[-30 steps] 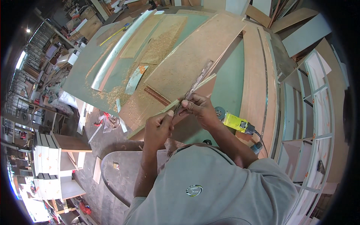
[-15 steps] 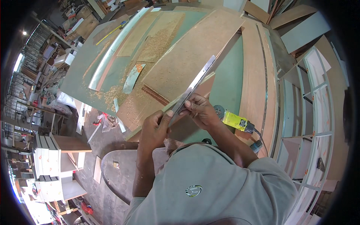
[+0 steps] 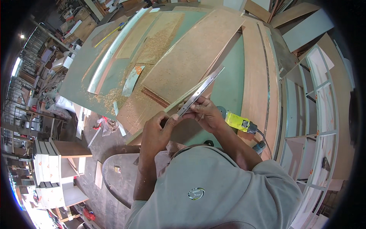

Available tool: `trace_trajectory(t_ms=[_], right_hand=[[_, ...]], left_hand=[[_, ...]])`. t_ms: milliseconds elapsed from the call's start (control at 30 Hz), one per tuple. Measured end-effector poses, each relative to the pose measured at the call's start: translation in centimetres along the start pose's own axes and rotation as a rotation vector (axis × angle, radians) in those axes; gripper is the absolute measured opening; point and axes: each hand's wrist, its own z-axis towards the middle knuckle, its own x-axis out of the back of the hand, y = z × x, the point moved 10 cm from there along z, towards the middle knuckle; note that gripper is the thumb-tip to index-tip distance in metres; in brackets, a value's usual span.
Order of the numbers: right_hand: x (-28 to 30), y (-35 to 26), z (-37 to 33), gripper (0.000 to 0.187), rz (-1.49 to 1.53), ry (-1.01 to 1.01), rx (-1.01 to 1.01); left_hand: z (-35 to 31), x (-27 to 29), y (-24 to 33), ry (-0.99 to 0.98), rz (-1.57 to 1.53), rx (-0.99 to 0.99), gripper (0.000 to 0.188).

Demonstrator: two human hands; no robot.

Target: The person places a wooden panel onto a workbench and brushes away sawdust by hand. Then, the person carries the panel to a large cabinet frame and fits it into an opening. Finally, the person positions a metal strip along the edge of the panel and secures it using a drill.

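Note:
A thin metal drawer slide (image 3: 203,89) with small holes along it slants up and away to the right, raised over the workbench. My left hand (image 3: 158,129) pinches its near end between thumb and fingers. Farther up, my right hand (image 3: 207,114) grips the slide from the right side, fingers curled beneath it. Behind the slide lies a wooden board (image 3: 198,49), one of several stacked on the green worktop (image 3: 230,80). A yellow-green power tool (image 3: 241,123) with a round disc head rests just right of my right hand.
Wood shavings (image 3: 162,40) cover boards at the left, near a long white strip (image 3: 114,53) and a yellow tape measure (image 3: 108,36). A long plank (image 3: 256,76) lies on the right. Beyond it stands a white-framed cabinet (image 3: 322,114). A wooden cabinet (image 3: 70,149) stands lower left.
The drawer slide has turned in my hands, showing more of its holed face, and its far end has dropped slightly rightward. Both hands keep their grip.

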Motion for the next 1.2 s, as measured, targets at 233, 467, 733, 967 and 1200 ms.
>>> trace_trajectory(t_ms=[233,467,733,967,1200], right_hand=[[0.6,-0.2,-0.5,0.037,-0.104,0.056,0.009],[1.4,0.1,-0.9,0.016,-0.109,0.131,-0.025],[1.8,0.5,-0.8,0.018,-0.127,0.171,-0.035],[2.9,1.4,-0.4,0.016,-0.113,0.255,-0.029],[3.9,1.8,-0.1,0.017,-0.088,0.316,-0.046]], left_hand=[[0.1,-0.4,-0.8,-0.045,-0.052,0.117,0.035],[0.4,-0.3,0.2,-0.009,-0.029,-0.042,0.026],[1.0,0.3,0.6,0.039,0.058,-0.089,0.023],[1.6,0.3,2.3,0.08,0.309,-0.21,0.031],[1.5,0.3,2.8,0.187,0.433,-0.435,0.037]])
